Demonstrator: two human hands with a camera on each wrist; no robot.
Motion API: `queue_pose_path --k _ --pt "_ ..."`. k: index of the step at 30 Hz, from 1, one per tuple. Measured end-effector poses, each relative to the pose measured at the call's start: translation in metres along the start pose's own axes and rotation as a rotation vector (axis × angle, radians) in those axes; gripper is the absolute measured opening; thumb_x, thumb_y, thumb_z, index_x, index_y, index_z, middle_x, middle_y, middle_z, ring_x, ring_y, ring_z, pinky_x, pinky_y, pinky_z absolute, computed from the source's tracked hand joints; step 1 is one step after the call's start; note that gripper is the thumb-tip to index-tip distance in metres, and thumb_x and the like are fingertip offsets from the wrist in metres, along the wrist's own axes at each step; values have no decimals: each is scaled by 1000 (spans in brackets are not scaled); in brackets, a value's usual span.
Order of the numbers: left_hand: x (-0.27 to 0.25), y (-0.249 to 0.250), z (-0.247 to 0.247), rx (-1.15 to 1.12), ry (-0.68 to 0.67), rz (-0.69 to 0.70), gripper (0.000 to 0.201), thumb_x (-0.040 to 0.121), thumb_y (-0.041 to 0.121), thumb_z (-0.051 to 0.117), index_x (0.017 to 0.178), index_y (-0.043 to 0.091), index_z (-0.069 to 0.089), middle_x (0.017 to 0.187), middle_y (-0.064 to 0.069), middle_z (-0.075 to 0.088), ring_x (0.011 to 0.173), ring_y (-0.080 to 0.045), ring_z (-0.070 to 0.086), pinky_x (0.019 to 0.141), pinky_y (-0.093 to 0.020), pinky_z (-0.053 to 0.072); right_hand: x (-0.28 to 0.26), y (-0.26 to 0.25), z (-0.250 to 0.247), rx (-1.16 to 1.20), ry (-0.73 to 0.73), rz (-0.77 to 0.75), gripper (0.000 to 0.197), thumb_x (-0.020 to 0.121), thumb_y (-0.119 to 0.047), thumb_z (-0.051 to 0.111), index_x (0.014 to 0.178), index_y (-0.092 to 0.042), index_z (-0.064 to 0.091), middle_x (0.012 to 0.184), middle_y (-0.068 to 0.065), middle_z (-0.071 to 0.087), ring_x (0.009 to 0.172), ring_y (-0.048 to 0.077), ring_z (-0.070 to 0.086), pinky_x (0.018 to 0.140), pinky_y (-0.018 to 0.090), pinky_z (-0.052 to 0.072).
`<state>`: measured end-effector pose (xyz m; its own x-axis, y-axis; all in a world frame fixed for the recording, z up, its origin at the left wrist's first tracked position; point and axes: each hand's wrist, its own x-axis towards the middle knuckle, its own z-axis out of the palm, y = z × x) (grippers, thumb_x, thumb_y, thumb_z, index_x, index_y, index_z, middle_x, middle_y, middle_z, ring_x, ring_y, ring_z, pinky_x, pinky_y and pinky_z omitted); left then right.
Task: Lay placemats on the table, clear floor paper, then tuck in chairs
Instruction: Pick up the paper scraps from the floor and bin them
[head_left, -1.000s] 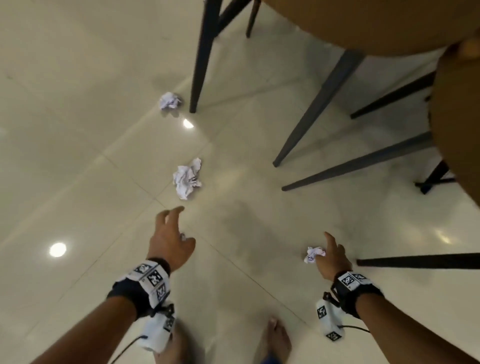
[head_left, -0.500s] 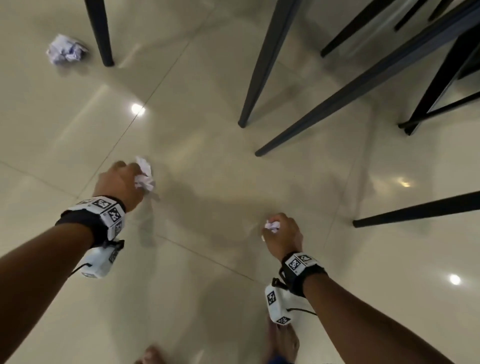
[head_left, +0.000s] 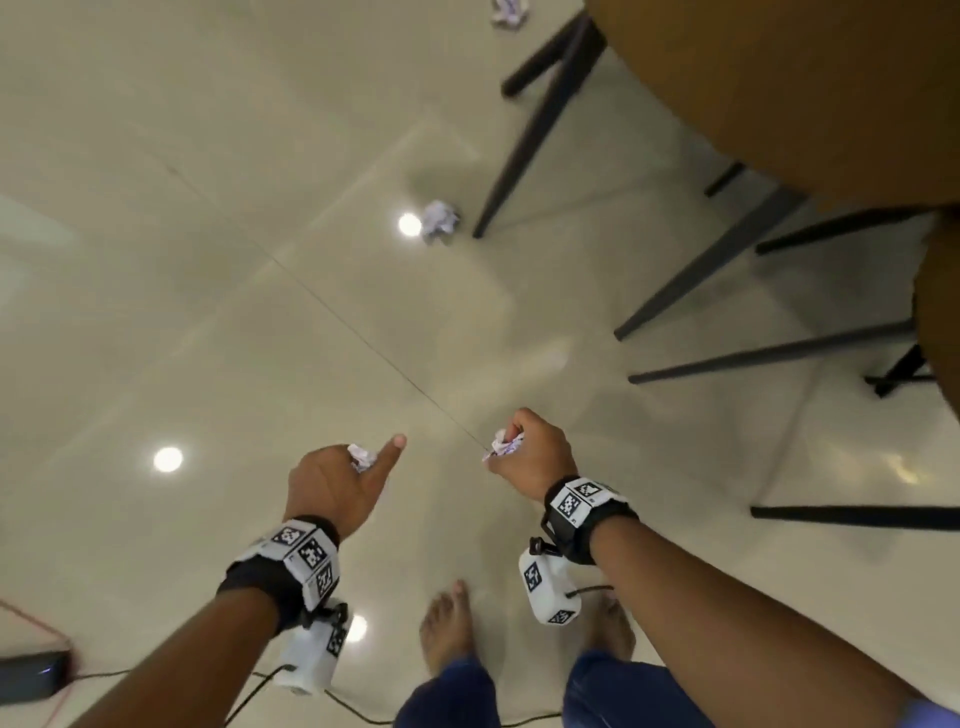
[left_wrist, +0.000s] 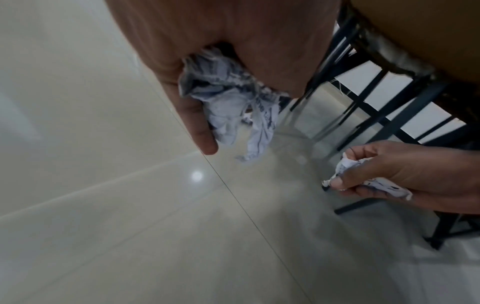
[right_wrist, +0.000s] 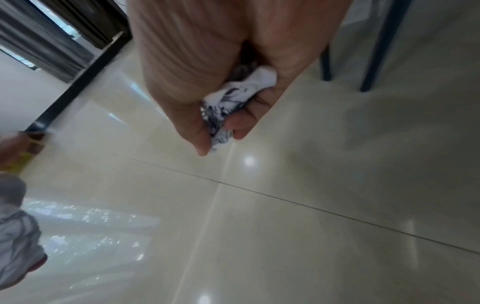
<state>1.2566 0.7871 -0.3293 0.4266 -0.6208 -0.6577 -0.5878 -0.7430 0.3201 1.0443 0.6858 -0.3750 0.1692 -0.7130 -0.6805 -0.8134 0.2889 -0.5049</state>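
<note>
Crumpled paper sits gripped in both hands.

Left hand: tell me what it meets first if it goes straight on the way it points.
Probably the paper ball on the floor by the chair leg. The left hand, holding its own paper, points roughly that way over bare tile; depth is unclear.

Two crumpled printed paper wads are held; two more, apparently similar, lie on the floor.
</note>
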Motion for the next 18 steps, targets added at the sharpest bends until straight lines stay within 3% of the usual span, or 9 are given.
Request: queue_pose_path --k 3,6,9,11,13,15,18 --pt "-17 -15 -75 -66 54 -12 62 90 58 44 45 16 55 55 0 54 62 -27 53 66 -30 40 -11 -85 -7 -59 -32 -66 31 66 -27 74 80 -24 47 83 -15 66 75 16 61 66 21 40" --pt "-11 -28 -142 -96 119 -35 55 93 49 44 57 9 54 62 -8 59 69 -31 60 66 -33 45 -6 -155 -10 -120 0 -133 30 66 -32 71 89 -29 51 81 -13 67 75 20 61 69 23 44" --pt "16 -33 -197 -100 132 -58 42 92 46 46 66 15 56 63 -6 64 69 -29 66 69 -35 50 15 -209 -15 -122 2 -146 28 65 -33 72 89 -34 57 78 -14 67 73 17 62 70 23 47" --pt "42 -29 -228 -153 127 -89 17 90 39 53 89 22 55 69 -6 68 72 -28 66 71 -34 49 42 -235 -18 -109 2 -144 16 66 -27 73 76 -27 61 65 -13 61 63 13 56 62 21 42" --pt "72 -22 -255 -205 108 -108 20 86 27 59 104 30 50 74 -7 69 73 -28 62 70 -30 45 72 -253 -18 -79 14 -143 21 66 -21 72 57 -15 54 52 -4 54 52 14 47 53 23 40" --pt "111 -11 -277 -242 83 -131 23 81 17 60 101 28 59 80 -5 70 75 -26 63 69 -28 45 106 -268 -18 -92 28 -116 29 66 -20 70 54 -4 49 51 8 51 51 20 42 51 27 38" --pt "163 6 -295 -254 35 -120 28 74 8 60 94 27 66 89 -1 72 81 -24 65 73 -27 49 145 -287 -23 -147 -18 -12 30 67 -21 65 52 -8 42 52 2 44 56 22 39 52 27 33"
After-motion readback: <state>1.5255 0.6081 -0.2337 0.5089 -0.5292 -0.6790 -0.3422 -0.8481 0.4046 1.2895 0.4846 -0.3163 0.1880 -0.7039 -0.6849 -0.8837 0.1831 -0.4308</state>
